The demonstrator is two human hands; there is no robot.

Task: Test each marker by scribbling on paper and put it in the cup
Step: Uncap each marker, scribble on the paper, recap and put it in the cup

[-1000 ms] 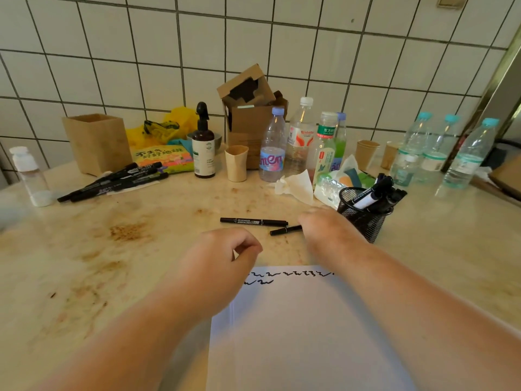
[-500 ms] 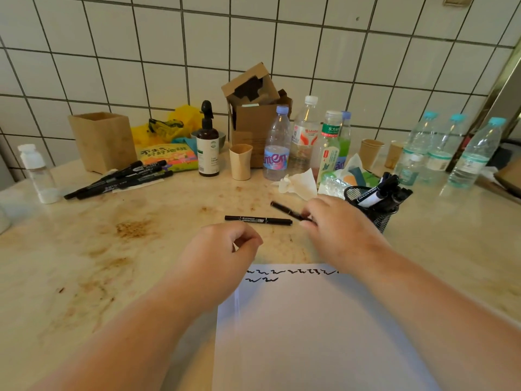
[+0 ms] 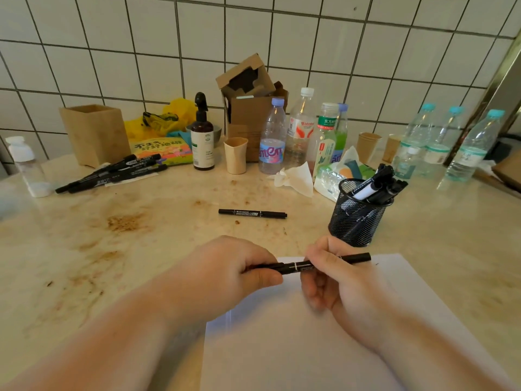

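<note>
gripping a slim black marker (image 3: 298,267) level; left hand (image 3: 225,275), right hand (image 3: 338,280)

- Two hands: left hand (image 3: 225,273) and right hand (image 3: 341,280), both holding one black marker (image 3: 298,267).
- One loose marker (image 3: 253,213) on the worktop (image 3: 141,249) beyond the fingers.
- One mesh cup (image 3: 358,218) of markers, number unclear, just past the right fingers.
- One pile of markers (image 3: 112,173), far left; count unclear.
- One sheet of paper (image 3: 296,348) under the hands.
- At least seven plastic bottles (image 3: 272,142) along the back.
- Three small cups (image 3: 236,155).
- One wooden box (image 3: 94,135).
</note>
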